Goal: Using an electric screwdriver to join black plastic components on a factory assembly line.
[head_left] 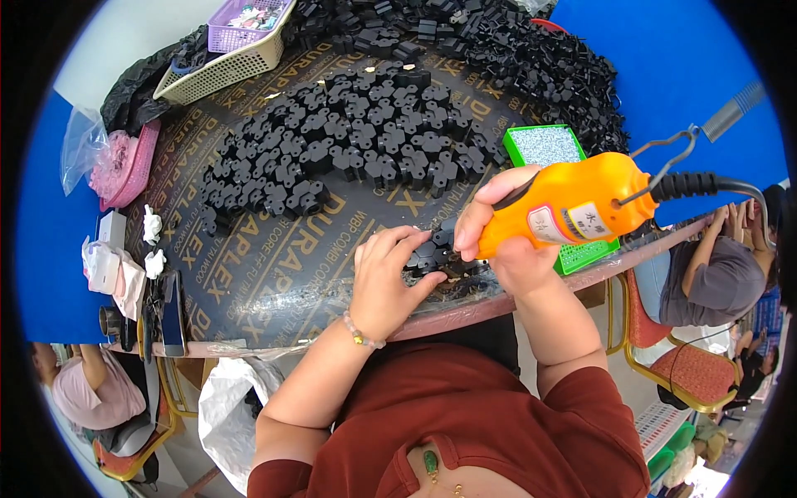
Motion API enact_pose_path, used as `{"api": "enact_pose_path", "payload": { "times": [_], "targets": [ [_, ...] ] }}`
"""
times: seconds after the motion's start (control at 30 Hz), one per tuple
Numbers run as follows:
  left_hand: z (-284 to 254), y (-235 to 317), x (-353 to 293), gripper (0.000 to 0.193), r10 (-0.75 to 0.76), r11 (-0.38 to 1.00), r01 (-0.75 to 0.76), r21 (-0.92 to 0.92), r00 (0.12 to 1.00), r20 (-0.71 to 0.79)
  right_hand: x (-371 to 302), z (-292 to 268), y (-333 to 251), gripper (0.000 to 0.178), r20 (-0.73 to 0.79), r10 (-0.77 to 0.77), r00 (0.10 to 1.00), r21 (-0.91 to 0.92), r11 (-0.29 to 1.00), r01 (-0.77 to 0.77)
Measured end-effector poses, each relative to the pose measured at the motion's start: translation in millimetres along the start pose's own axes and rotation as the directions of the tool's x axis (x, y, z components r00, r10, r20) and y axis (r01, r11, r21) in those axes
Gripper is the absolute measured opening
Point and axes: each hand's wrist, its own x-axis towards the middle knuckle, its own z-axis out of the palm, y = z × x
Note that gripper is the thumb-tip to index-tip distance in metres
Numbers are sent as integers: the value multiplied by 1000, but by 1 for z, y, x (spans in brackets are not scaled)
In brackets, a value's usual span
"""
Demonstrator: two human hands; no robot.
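Observation:
My right hand (521,245) is wrapped round an orange electric screwdriver (573,197), whose tip points down and left at the work near the table's front edge. A thick black cord leaves its back end. With thumb and fingers, my left hand (386,278) holds a black plastic part (427,256) against the tabletop, just under the screwdriver's tip. My fingers cover much of that part, and the tip itself is hidden. Partly behind the screwdriver lies a green tray (511,149) filled with small, light metal pieces.
Black assembled parts (365,133) stand in rows beyond my hands. Loose black pieces (556,75) heap up at the far right. A spring (730,112) and metal hook hang near the screwdriver. Baskets (224,75) sit far left; a pink basket (137,170) and a phone (173,314) lie left.

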Motion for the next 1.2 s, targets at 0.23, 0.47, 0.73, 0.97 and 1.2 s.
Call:
{"api": "enact_pose_path", "payload": {
  "times": [0.23,0.47,0.73,0.97,1.2],
  "targets": [
    [3,-4,-1,48,-28,994,35,-101,997,71,-3,-3,19,46,112,102,988,63,992,-110],
    [6,-4,-3,47,-2,994,4,-105,1000,17,-10,-7,27,37,135,103,986,-141,987,-83],
    [6,2,0,47,28,996,-28,-87,1000,0,-10,-7,-2,52,-8,-28,1000,48,998,28],
    [8,5,-1,48,6,997,-7,-73,1000,-12,-34,-93,-66,38,-249,-105,963,-471,882,-25],
    [9,3,-1,53,13,999,-14,-41,1000,-15,-60,-131,-48,31,-345,-126,930,-434,900,-38]
  ]
}}
